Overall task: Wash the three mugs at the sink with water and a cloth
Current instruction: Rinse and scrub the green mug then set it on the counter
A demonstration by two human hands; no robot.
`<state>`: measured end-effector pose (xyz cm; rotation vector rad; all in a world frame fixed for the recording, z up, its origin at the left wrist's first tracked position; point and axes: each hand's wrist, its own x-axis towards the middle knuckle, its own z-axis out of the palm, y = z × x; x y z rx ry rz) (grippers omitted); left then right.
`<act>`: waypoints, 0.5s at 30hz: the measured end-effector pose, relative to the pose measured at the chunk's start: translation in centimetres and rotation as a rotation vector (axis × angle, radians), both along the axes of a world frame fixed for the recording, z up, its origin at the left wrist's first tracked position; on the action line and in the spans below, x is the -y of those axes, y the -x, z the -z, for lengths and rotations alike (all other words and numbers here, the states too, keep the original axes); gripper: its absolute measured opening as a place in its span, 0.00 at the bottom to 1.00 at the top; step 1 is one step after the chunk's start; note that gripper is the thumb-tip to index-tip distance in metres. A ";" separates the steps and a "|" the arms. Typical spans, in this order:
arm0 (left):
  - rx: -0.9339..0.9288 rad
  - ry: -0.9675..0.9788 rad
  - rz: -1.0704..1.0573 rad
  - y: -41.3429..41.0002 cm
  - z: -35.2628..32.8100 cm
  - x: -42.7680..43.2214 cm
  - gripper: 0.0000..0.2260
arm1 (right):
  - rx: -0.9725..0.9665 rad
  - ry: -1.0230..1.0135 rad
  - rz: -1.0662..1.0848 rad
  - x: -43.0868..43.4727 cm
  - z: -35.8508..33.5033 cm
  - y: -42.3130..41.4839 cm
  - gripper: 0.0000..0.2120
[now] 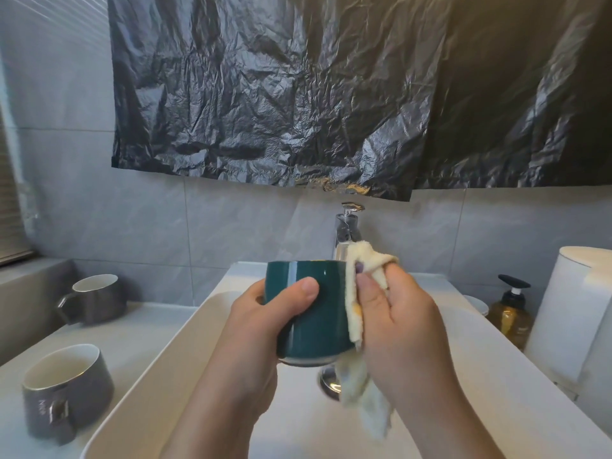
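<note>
- left hand (265,313) grips green mug (311,313) over sink (496,376)
- right hand (404,326) pinches cloth (356,309) against mug side
- two grey mugs (66,389) on desk (139,332) left

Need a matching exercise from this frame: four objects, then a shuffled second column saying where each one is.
Things
1. green mug
2. cloth
3. front grey mug
4. pump bottle

Places
A. on the counter left of the sink
B. gripped by the left hand
C. right of the sink
D. held by the right hand against the green mug

Pairs: 1-B, 2-D, 3-A, 4-C
</note>
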<state>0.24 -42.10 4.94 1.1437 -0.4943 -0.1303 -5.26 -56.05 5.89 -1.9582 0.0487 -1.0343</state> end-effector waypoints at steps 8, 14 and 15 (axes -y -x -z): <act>-0.079 0.020 0.072 0.7 -0.3 0.2 0.31 | 0.183 -0.042 0.170 0.0 -0.2 0.4 0.23; -0.294 0.270 0.117 0.9 -0.8 1.1 0.22 | 0.186 -0.162 -0.144 -1.2 0.4 0.1 0.13; -0.335 0.356 0.118 0.9 -1.0 1.3 0.24 | 0.139 -0.119 -0.223 -1.8 0.6 -0.2 0.13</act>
